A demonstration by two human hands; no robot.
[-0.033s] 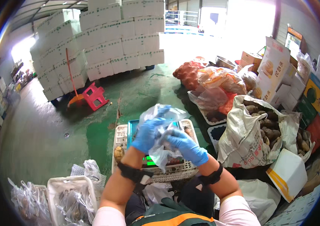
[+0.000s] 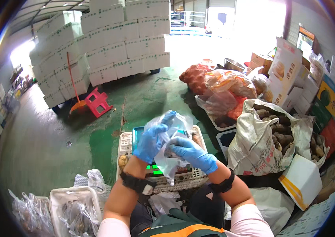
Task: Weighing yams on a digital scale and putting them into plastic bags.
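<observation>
Closest in, both forearms come up from the lower edge, each with a black band at the wrist and a blue glove on the hand. The left hand (image 2: 150, 141) is closed on the upper left part of a clear plastic bag (image 2: 170, 158), its fingers curled into the film near the mouth. The right hand (image 2: 193, 153) has its grip closed on the bag from the right, pinching the film at about mid height, so the bag hangs between the two hands with its lower tip dangling free. Judging from how it lies, the bag is being opened or gathered: something dark seems to sit inside near the right fingers, but the crumpled film hides how full it is, and the mouth is not yet tied or sealed. Directly under the bag stands a scale (image 2: 154, 172) with a green lit display, resting on a white plastic crate (image 2: 124, 147). To the lower left lie a white tray (image 2: 57, 196) and more filled clear bags (image 2: 31, 213). To the right an open white sack (image 2: 254, 146) holds brown roots. Farther off on the green floor (image 2: 57, 138) stand a red stool (image 2: 98, 102) and a tall stack of white boxes (image 2: 108, 47).
</observation>
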